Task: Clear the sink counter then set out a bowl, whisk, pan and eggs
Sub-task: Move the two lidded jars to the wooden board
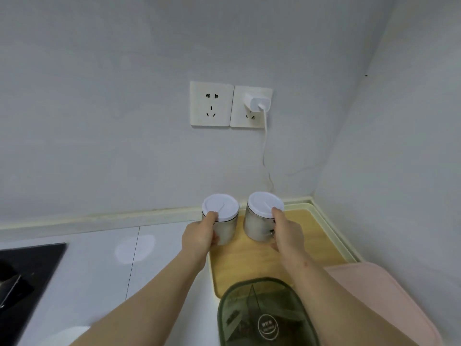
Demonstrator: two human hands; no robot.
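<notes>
A white counter (99, 265) runs into a corner of pale grey walls (99, 96). At its near left edge sits a black cooktop (25, 270). At the near right, a pink mat (389, 295) lies over the counter's right edge. Just left of it, a dark green see-through pouch (267, 318) with a round emblem overlaps the near edge of a wooden tray (319, 236); what it holds is too blurred to tell. The cream-rimmed tray fills the counter's far right corner.

At the tray's far left corner the left hand (199, 236) wraps its fingers round a steel canister (224, 228). Beside it, along the tray's far edge, the right hand (287, 233) grasps a second steel canister (257, 226), thumb on the rim of its lid. Both carry white lids, so their contents are hidden. Whether they rest on the tray or are lifted I cannot tell.

On the far wall are two sockets (211, 104). A white charger (258, 103) is plugged into the right one, its cable (265, 151) hanging behind the canisters.
</notes>
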